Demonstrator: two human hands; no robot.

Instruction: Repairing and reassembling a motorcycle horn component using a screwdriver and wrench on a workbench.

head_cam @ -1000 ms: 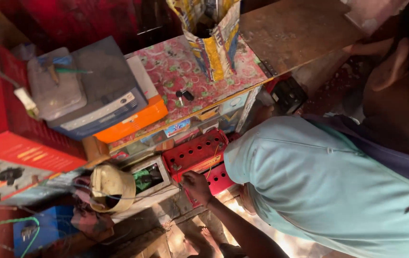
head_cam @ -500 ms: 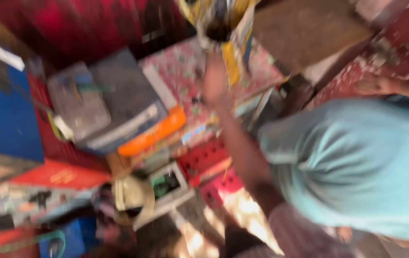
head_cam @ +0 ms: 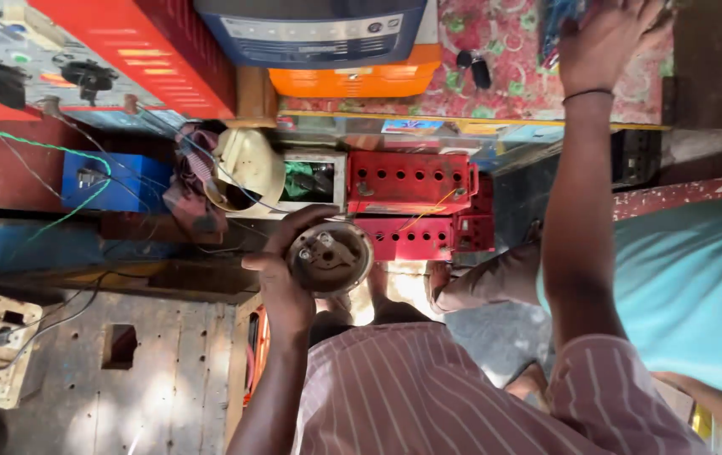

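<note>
The person's left hand [head_cam: 281, 282] is closed around the rim of a round grey metal part [head_cam: 330, 258], fingers hooked over its top edge and thumb underneath, so the part sits at about the centre of the view, held in the air just below the red plastic cases [head_cam: 411, 183]. The right hand [head_cam: 605, 38] is stretched to one o'clock, fingers spread wide and holding nothing that can be made out, reaching over the flowered tabletop [head_cam: 512, 80] toward some blue items at the top edge; a dark band circles the wrist. Risk noted: the part is gripped by one hand only, at its edge, while the body leans toward the table. A slip there would likely drop it onto the planks or into the loose wires [head_cam: 83, 181] at nine o'clock. The outstretched arm also passes close to the small dark keys [head_cam: 472, 66] on the cloth and could sweep them off. Surface: the table at twelve o'clock is crowded, carrying an orange box [head_cam: 352, 80] with a grey-blue unit on it. Room: a cramped workshop, red cabinet at eleven o'clock, worn wooden boards [head_cam: 150, 371] at seven o'clock. Another person in a pale teal shirt [head_cam: 698, 286] sits at three o'clock.
</note>
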